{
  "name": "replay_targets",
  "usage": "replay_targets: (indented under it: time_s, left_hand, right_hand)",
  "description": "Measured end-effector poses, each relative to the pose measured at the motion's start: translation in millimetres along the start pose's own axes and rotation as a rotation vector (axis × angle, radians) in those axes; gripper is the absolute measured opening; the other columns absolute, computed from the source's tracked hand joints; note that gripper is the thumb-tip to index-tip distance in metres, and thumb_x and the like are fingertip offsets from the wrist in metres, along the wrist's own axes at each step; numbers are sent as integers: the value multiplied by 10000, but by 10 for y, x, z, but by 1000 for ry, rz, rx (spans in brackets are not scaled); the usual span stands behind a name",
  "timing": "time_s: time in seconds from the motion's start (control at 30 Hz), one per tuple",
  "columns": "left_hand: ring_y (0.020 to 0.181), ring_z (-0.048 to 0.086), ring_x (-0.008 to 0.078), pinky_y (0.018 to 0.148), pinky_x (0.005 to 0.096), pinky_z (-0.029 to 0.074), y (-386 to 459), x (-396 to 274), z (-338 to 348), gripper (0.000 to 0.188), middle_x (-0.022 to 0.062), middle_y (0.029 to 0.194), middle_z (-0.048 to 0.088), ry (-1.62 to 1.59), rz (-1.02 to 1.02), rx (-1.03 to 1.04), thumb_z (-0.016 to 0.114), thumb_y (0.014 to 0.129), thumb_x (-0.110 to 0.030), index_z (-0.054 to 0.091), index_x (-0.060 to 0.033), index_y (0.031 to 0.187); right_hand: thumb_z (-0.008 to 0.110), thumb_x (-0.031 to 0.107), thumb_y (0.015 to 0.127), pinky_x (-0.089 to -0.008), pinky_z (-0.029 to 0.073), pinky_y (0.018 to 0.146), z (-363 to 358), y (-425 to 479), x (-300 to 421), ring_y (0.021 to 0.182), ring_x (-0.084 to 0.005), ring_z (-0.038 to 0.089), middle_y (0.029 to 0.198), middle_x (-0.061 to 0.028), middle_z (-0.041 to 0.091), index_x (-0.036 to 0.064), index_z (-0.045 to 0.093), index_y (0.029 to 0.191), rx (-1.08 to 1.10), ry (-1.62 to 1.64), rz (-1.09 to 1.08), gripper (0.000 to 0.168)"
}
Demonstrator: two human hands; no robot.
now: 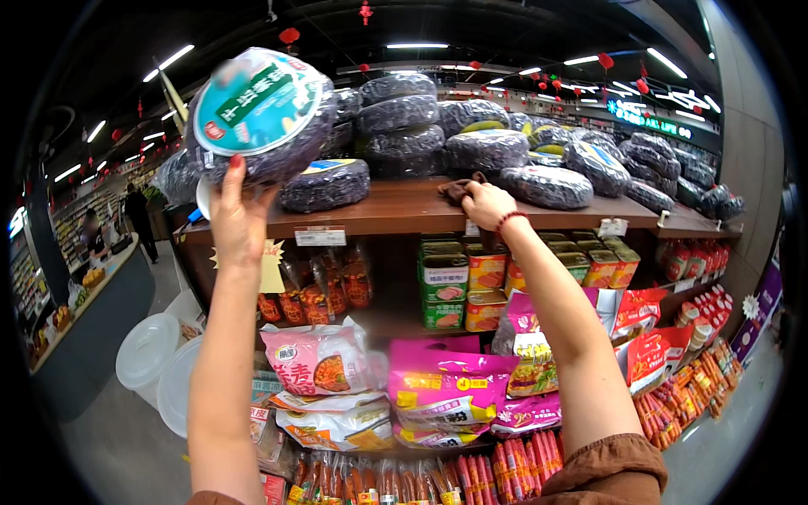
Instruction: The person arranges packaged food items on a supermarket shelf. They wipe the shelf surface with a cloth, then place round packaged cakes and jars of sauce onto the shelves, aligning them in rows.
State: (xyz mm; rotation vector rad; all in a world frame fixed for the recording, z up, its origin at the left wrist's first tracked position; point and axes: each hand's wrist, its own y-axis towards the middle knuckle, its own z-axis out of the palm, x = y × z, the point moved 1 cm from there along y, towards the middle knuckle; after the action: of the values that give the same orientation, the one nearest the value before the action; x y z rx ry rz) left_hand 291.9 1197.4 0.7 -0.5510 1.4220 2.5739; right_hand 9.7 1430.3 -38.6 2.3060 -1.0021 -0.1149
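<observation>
My left hand (237,214) holds up a large round pack (262,110) of dark dried food in clear plastic, perhaps seaweed, its teal-and-white label tilted towards me. The thumb presses on the near side; the other fingers are partly hidden beneath. On the brown wooden shelf top (404,199), my right hand (491,205) grips a bunched dark brown cloth (459,189) near the front edge. Just right of the cloth lies another dark wrapped round pack (546,187). A similar pack (327,185) rests below and right of the raised one, and a stack of them (401,123) stands behind.
Lower shelves hold jars (315,303), food tins (445,284), pink and magenta noodle bags (451,379) and packed sausages (379,480). Price tags (320,236) hang along the shelf edge. White lidded tubs (148,350) stand at left; people (136,214) are beyond, near a counter (95,303).
</observation>
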Motion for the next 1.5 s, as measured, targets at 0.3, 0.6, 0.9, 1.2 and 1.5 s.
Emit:
replay_targets:
  time_s: [0.3,0.6,0.9,1.2,1.5]
  left_hand:
    - [1059,492,211,878,444,442,-597,-155,282,403,71,1187,487,73,-187,43,558,860,-196,426,-65,1218]
    - [1101,498,232,892,431,447,-1508,-385,-291,376,113,1220,496,-5,-445,0,501,881,-204,442,-30,1209]
    - [1133,477,253,951,429,408,-2483,-141,-791,590,99,1270,456,-303,-644,-193,638,785,-228,367,-61,1282]
    - [1247,326,340,950,622,289,-3061,20,-291,624,98,1383,321,-697,-791,-204,404,863,-533,299,-164,1354]
    - [1255,324,312,981,570,283,-3418,-530,-347,599,65,1395,321,-633,-559,-846,471,866,-435,294,-150,1363]
  right_hand:
    - [497,276,808,-399,440,849,-57,-59,-98,951,-333,564,984,-165,617,106,582,1067,10,147,-292,321]
    - [567,289,847,-230,434,563,-613,-600,-519,645,-72,538,698,-20,601,-2,627,838,-151,1018,13,297]
    - [593,190,815,-217,413,516,-854,-1105,-571,578,-71,517,684,4,591,12,620,732,-493,1056,200,198]
    - [509,169,855,-324,455,796,179,-2415,1414,932,-152,543,989,-96,587,-7,572,987,309,1282,-216,229]
    - [654,228,745,-374,445,806,-323,-1016,-114,919,-270,548,869,-154,586,52,593,938,-581,343,-421,268]
